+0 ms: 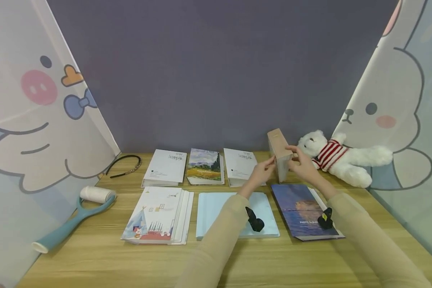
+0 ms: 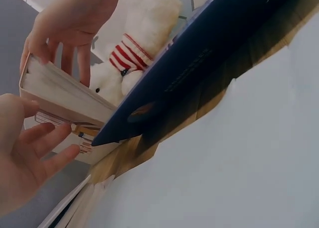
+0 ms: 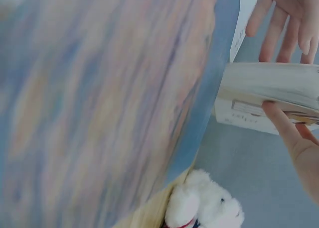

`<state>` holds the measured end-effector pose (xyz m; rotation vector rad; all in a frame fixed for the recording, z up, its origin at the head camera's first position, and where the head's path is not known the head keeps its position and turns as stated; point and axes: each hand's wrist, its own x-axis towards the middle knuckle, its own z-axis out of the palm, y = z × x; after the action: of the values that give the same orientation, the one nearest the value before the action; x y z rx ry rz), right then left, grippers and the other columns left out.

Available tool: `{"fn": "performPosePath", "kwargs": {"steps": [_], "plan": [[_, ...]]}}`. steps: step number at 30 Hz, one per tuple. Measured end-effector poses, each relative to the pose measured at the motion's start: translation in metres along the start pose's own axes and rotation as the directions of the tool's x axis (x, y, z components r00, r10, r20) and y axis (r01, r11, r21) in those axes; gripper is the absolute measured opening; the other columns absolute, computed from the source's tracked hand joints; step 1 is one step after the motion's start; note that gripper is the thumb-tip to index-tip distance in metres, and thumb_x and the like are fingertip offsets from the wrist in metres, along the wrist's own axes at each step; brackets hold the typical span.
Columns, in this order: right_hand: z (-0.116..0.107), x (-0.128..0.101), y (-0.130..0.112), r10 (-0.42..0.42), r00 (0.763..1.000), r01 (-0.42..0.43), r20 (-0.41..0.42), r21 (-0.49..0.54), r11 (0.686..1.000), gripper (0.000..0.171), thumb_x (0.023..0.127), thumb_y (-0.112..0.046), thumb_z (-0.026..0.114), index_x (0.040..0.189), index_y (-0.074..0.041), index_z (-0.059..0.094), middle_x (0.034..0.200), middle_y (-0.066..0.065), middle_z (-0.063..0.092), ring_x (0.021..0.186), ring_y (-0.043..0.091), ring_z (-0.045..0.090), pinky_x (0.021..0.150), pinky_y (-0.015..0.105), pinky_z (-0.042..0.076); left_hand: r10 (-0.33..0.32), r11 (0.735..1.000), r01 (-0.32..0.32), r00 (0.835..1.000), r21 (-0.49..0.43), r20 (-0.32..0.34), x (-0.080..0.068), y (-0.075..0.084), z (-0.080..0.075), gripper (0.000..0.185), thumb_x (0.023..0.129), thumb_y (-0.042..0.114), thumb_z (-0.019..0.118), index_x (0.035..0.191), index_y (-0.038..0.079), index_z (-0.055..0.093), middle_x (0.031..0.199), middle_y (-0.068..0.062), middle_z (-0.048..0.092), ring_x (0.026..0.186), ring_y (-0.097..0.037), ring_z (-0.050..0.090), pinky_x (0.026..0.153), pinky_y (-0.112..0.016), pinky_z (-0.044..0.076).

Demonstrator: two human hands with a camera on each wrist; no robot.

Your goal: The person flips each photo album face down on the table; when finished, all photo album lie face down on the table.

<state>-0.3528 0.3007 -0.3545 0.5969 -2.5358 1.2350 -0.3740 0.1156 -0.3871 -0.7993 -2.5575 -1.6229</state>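
A thick tan-covered album (image 1: 279, 154) is held upright above the far right part of the wooden table (image 1: 93, 256), between the two hands and just in front of the white plush bear (image 1: 340, 158). The left hand (image 1: 263, 172) touches its near side with fingers extended and only lightly bent; the right hand (image 1: 302, 162) grips the opposite side, thumb on one face and fingers curled round the other. Directly below lies a dark blue album (image 1: 302, 212), with a pale blue album (image 1: 234, 214) beside it and an illustrated white album (image 1: 158, 216) further left. A back row holds two white albums (image 1: 165, 168) (image 1: 239, 166) flanking a landscape-covered album (image 1: 205, 166). At the left edge lie a teal lint roller (image 1: 75, 216) and a black headband (image 1: 124, 165). A plain grey wall (image 1: 216, 72) closes the rear; cartoon-printed curtains (image 1: 29, 120) (image 1: 407, 100) enclose both sides.
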Motion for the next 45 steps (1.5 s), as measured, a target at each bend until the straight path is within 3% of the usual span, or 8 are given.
{"fn": "performPosePath", "kwargs": {"steps": [7, 12, 18, 24, 30, 33, 37, 45], "plan": [[-0.006, -0.01, -0.004, 0.106, 0.994, -0.105, -0.023, 0.039, 0.994, 0.055, 0.099, -0.028, 0.046, 0.141, 0.002, 0.028, 0.138, 0.032, 0.03, 0.113, 0.048, 0.048, 0.074, 0.048, 0.056, 0.024, 0.999, -0.018, 0.993, -0.047, 0.118, 0.0, 0.004, 0.008, 0.052, 0.101, 0.022, 0.042, 0.15, 0.026, 0.024, 0.141, -0.008, 0.049, 0.122, -0.02, 0.054, 0.081, -0.02, 0.049], [-0.006, -0.009, -0.001, 0.155, 0.984, -0.156, -0.086, -0.014, 0.988, 0.06, 0.095, -0.035, 0.053, 0.137, 0.002, 0.032, 0.134, 0.029, 0.036, 0.104, 0.042, 0.054, 0.067, 0.038, 0.059, 0.024, 0.999, -0.027, 0.992, 0.02, 0.125, 0.002, 0.007, 0.01, 0.046, 0.102, 0.024, 0.041, 0.146, 0.018, 0.035, 0.141, -0.006, 0.048, 0.123, -0.019, 0.053, 0.09, -0.021, 0.048], [-0.007, -0.009, -0.003, 0.239, 0.967, -0.238, -0.087, 0.015, 0.971, 0.07, 0.093, -0.041, 0.055, 0.135, 0.007, 0.028, 0.135, 0.033, 0.033, 0.104, 0.046, 0.055, 0.063, 0.027, 0.058, -0.015, 0.997, 0.005, 0.99, 0.071, 0.142, 0.001, 0.002, 0.01, 0.042, 0.102, 0.027, 0.041, 0.143, 0.022, 0.041, 0.142, -0.002, 0.048, 0.115, -0.017, 0.057, 0.07, -0.02, 0.046], [-0.013, -0.01, -0.004, 0.308, 0.949, -0.306, -0.065, 0.04, 0.951, 0.088, 0.092, -0.044, 0.055, 0.149, 0.002, 0.007, 0.143, 0.039, 0.022, 0.111, 0.051, 0.051, 0.072, 0.04, 0.058, -0.06, 0.996, 0.046, 0.977, 0.076, 0.205, -0.002, -0.006, 0.01, 0.043, 0.102, 0.027, 0.04, 0.145, 0.031, 0.036, 0.142, -0.001, 0.047, 0.092, -0.014, 0.056, 0.059, -0.023, 0.04], [-0.023, -0.014, -0.001, 0.311, 0.948, -0.314, -0.068, -0.044, 0.948, 0.087, 0.092, -0.045, 0.054, 0.149, 0.003, 0.01, 0.148, 0.036, 0.018, 0.108, 0.047, 0.053, 0.07, 0.031, 0.056, -0.1, 0.991, 0.078, 0.972, 0.11, 0.212, -0.002, -0.01, 0.012, 0.041, 0.102, 0.027, 0.04, 0.142, 0.022, 0.043, 0.141, 0.001, 0.048, 0.119, -0.012, 0.053, 0.082, -0.021, 0.046], [-0.026, -0.015, 0.003, 0.319, 0.945, -0.324, -0.068, -0.087, 0.942, 0.083, 0.094, -0.044, 0.052, 0.148, 0.006, 0.014, 0.147, 0.036, 0.02, 0.115, 0.05, 0.047, 0.082, 0.043, 0.053, -0.104, 0.988, 0.076, 0.972, 0.136, 0.212, -0.001, -0.01, 0.011, 0.039, 0.102, 0.028, 0.04, 0.139, 0.019, 0.048, 0.14, 0.001, 0.05, 0.124, -0.015, 0.051, 0.093, -0.023, 0.046], [-0.029, -0.017, 0.01, 0.348, 0.935, -0.355, -0.07, -0.14, 0.924, 0.081, 0.094, -0.042, 0.051, 0.146, 0.01, 0.016, 0.142, 0.04, 0.025, 0.121, 0.054, 0.038, 0.094, 0.062, 0.039, -0.095, 0.986, 0.061, 0.971, 0.155, 0.221, -0.001, -0.009, 0.009, 0.038, 0.102, 0.028, 0.04, 0.136, 0.018, 0.052, 0.139, 0.0, 0.051, 0.127, -0.017, 0.049, 0.099, -0.026, 0.044], [-0.033, -0.02, 0.02, 0.403, 0.915, -0.403, -0.03, -0.147, 0.903, 0.082, 0.093, -0.044, 0.051, 0.145, 0.009, 0.017, 0.143, 0.04, 0.022, 0.128, 0.055, 0.026, 0.1, 0.062, 0.033, -0.031, 0.979, 0.003, 0.99, 0.202, 0.135, -0.001, -0.01, 0.009, 0.035, 0.102, 0.027, 0.041, 0.13, 0.017, 0.058, 0.135, -0.002, 0.055, 0.124, -0.016, 0.051, 0.099, -0.023, 0.045]]}}
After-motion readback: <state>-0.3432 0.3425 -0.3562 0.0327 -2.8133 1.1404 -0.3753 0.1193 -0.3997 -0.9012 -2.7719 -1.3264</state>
